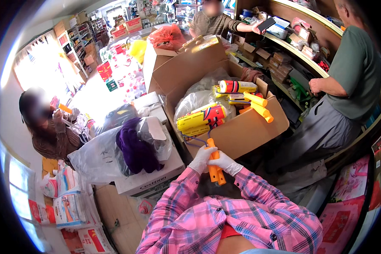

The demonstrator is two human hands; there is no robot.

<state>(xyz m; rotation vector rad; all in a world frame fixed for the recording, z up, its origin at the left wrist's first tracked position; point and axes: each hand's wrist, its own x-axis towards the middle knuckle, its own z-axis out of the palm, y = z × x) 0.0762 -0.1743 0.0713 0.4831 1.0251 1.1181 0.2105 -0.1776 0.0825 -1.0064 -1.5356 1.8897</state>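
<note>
Both my hands wear white gloves and are closed around the orange handles of two paint rollers (pixel 216 174), just in front of an open cardboard box (pixel 249 132). My left hand (pixel 200 160) grips from the left, and my right hand (pixel 225 163) from the right. Blue wire frames run up from these handles towards yellow-and-red wrapped roller heads (pixel 202 118) at the box's near left edge. More wrapped rollers (pixel 238 87) lie in the box on clear plastic, their orange handles (pixel 258 106) sticking out over its near right side.
Left of the box, a purple cloth (pixel 135 146) and plastic bags lie on a white carton (pixel 154 172). A person (pixel 347 80) stands at right by loaded shelves; another (pixel 213 21) reaches out with a phone (pixel 266 24). At left, a third person (pixel 51 127) holds an orange-handled thing.
</note>
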